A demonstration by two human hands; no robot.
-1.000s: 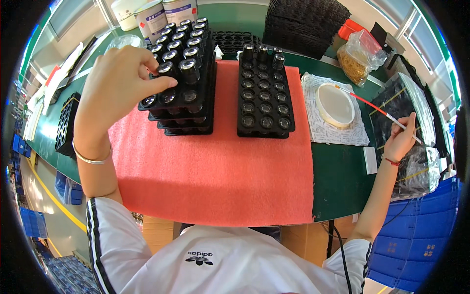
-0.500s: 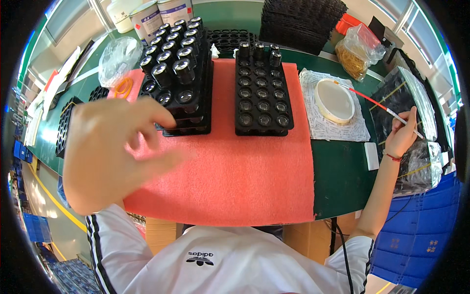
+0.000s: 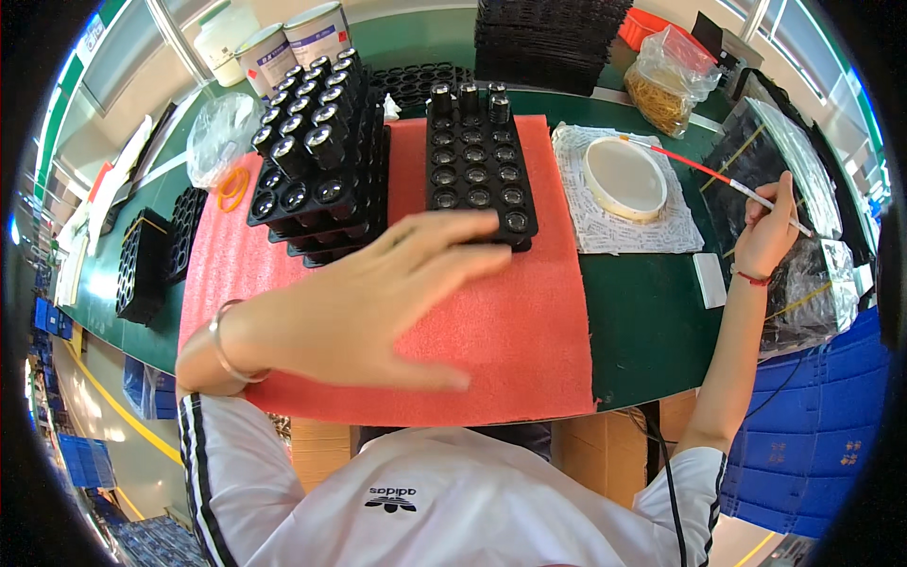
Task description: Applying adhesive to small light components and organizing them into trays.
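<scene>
My left hand [image 3: 364, 298] hangs over the pink foam mat [image 3: 510, 350] with its fingers spread and nothing in them. Its fingertips reach the near edge of a black tray [image 3: 460, 202], whose round pockets hold small lens-topped parts, with several taller black cylinders at its far end. Left of that stands a stack of black trays [image 3: 364, 203] bearing upright black cylinders [image 3: 295, 128]. At the right, my right hand [image 3: 767, 231] grips a thin red-and-white brush [image 3: 704, 169]. The brush's tip lies over the rim of a shallow round white dish [image 3: 588, 180].
The dish rests on a printed cloth [image 3: 661, 242]. Behind are a tall stack of black trays [image 3: 548, 42], two tins [image 3: 318, 33] and a bag of rubber bands [image 3: 666, 85]. Black trays [image 3: 144, 269] and orange bands [image 3: 232, 189] lie left; a plastic-wrapped bundle [image 3: 803, 198] lies right.
My left hand has swung right from the near side of the stacked trays to the near edge of the single tray. My right hand keeps the brush over the dish. The whole view has shifted slightly.
</scene>
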